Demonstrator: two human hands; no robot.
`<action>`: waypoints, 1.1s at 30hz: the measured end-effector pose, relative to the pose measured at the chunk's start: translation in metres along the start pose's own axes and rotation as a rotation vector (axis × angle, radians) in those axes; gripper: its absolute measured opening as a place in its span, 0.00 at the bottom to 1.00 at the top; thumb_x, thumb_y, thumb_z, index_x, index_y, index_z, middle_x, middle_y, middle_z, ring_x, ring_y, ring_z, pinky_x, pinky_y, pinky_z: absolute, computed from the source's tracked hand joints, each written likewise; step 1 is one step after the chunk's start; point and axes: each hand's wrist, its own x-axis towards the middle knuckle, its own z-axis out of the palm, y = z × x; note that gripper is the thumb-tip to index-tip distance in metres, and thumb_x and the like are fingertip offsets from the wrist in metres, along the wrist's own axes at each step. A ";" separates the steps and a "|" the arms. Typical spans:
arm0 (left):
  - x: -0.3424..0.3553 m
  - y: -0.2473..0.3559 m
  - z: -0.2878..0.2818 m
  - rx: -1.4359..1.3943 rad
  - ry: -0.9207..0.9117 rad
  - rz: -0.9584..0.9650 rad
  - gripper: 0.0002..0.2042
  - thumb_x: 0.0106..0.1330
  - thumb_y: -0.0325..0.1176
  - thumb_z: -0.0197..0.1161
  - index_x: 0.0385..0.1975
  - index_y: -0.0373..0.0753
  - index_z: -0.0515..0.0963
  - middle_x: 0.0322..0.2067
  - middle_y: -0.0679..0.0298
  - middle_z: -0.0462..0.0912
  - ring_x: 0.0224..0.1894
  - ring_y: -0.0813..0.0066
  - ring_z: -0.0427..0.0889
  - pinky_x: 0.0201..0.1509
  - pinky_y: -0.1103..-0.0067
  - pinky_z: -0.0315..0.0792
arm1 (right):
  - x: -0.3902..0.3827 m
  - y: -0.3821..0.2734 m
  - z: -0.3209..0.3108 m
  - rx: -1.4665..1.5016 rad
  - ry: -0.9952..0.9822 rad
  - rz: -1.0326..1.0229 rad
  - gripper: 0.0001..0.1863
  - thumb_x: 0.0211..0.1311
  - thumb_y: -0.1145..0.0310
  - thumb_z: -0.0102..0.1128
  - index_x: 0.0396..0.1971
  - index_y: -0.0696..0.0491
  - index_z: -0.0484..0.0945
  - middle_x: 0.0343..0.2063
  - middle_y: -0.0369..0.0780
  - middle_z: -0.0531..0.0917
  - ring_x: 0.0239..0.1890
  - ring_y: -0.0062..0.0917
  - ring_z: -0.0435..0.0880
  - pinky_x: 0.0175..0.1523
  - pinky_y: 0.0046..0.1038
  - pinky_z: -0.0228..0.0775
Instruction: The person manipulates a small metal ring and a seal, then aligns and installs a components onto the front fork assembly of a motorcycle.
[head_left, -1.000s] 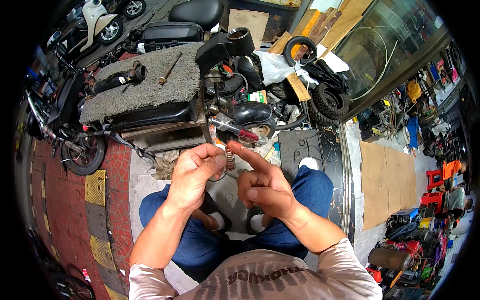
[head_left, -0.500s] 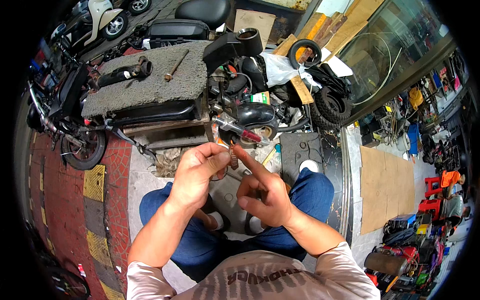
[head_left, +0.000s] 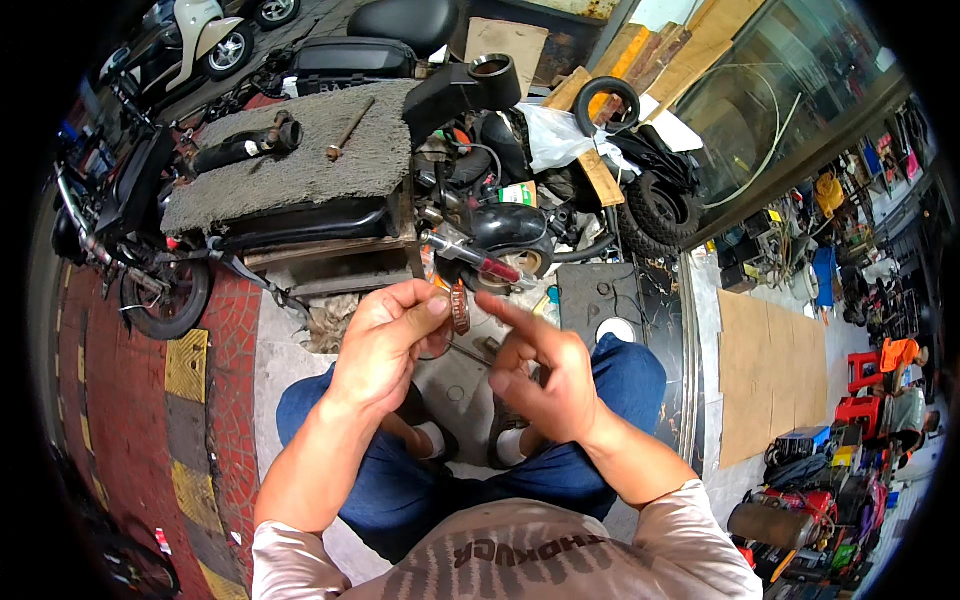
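Observation:
Between the thumb and fingers of my left hand is a small reddish-brown ridged metal ring, which looks like a bearing cage. It is held upright, its edge toward me. Just to the right of it is my right hand, index finger stretched toward the ring and a small gap between them. The other right fingers are loosely bent, with nothing in them. A reddish smear shows on that index fingertip. Beyond my hands lies a shock absorber with a dark red body.
A low wooden bench with a grey carpet top stands ahead left, bearing a black tubular part and a long bolt. Tyres and parts crowd ahead right. A white round lid lies by my right knee.
My right hand has drawn back slightly to the right, its index finger parting from the ring. My left hand still holds the ring, now turned a little and showing more of its ridges.

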 end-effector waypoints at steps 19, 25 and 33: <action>-0.007 0.005 0.008 0.969 -0.169 0.946 0.08 0.57 0.27 0.72 0.35 0.36 0.82 0.37 0.58 0.85 0.35 0.65 0.80 0.39 0.73 0.74 | 0.001 0.018 -0.026 0.818 0.034 0.352 0.30 0.63 0.66 0.56 0.66 0.60 0.76 0.18 0.31 0.70 0.21 0.16 0.65 0.27 0.21 0.51; -0.004 0.000 0.016 1.049 -0.282 0.938 0.08 0.58 0.30 0.73 0.36 0.37 0.83 0.38 0.58 0.86 0.36 0.65 0.79 0.41 0.71 0.72 | 0.007 0.025 -0.027 0.880 -0.093 0.368 0.23 0.65 0.69 0.58 0.60 0.56 0.80 0.19 0.28 0.72 0.20 0.13 0.67 0.24 0.19 0.53; -0.003 -0.002 0.016 0.967 -0.297 0.877 0.09 0.55 0.25 0.72 0.35 0.36 0.83 0.37 0.57 0.86 0.35 0.63 0.81 0.40 0.71 0.75 | 0.011 0.021 -0.033 0.677 -0.112 0.244 0.22 0.62 0.73 0.59 0.57 0.55 0.83 0.20 0.28 0.75 0.21 0.10 0.69 0.25 0.17 0.57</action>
